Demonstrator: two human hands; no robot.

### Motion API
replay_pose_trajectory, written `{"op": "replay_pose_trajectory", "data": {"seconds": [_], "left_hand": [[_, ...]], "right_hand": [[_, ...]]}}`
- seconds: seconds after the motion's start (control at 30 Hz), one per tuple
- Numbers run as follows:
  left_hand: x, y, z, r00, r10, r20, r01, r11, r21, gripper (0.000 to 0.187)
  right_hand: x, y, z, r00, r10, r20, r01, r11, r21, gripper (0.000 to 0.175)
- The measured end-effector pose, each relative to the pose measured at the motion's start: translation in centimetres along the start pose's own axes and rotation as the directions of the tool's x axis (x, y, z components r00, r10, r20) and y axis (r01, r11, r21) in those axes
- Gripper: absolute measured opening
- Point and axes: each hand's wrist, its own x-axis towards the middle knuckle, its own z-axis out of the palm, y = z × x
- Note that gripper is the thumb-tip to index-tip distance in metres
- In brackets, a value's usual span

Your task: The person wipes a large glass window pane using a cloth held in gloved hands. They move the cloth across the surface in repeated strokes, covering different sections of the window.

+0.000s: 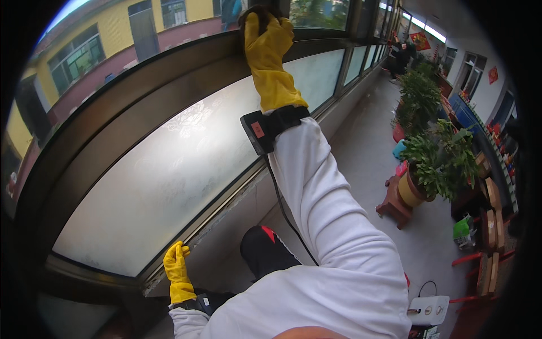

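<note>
My right hand (269, 51), in a yellow rubber glove, reaches up to the dark metal window frame (220, 53). Its fingers press a dark brown cloth (263, 17) against the frame near an upright bar; part of the cloth is hidden by the glove. Low at the left, my left hand (177, 267) wears a matching glove. It is at the narrow window sill (207, 226), fingers partly curled; whether they grip the edge cannot be made out. Between the hands spans a frosted glass pane (169, 182) with a flower pattern.
Potted plants (440, 156) line the walkway at right, one on a brown stand (396, 201). Wooden stools (491, 237) and a white box-shaped device (430, 309) are nearer. A person (400, 59) is far down the corridor. My black-clad knee (266, 250) is close to the wall.
</note>
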Motion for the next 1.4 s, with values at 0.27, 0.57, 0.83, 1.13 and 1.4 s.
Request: {"op": "replay_pose_trajectory", "data": {"seconds": [0.27,0.57,0.83,1.13,1.4], "left_hand": [[-0.1,0.3,0.5,0.999,0.041,-0.011,-0.041,0.999,0.02,0.026],[-0.3,1.1,0.8,0.999,-0.031,0.013,0.032,0.999,-0.032,0.026],[-0.6,0.9,0.6,0.997,0.08,-0.005,-0.08,0.997,-0.004,0.026],[-0.3,-0.4,0.1,0.997,-0.006,0.082,0.003,1.0,0.027,0.026],[-0.5,1.1,0.8,0.998,0.031,0.05,-0.028,0.997,-0.065,0.027]], "right_hand": [[-3.0,-12.1,-1.8,0.986,-0.134,-0.097,0.163,0.891,0.423,0.024],[-5.5,-29.0,-4.5,0.973,-0.229,-0.015,0.194,0.789,0.583,0.032],[-7.1,-41.0,-5.8,0.94,-0.334,0.067,0.222,0.752,0.621,0.031],[-8.1,-48.0,-5.9,0.887,-0.421,0.189,0.146,0.644,0.751,0.02],[-5.1,-45.0,-6.5,0.698,-0.698,0.159,0.326,0.508,0.798,0.021]]}}
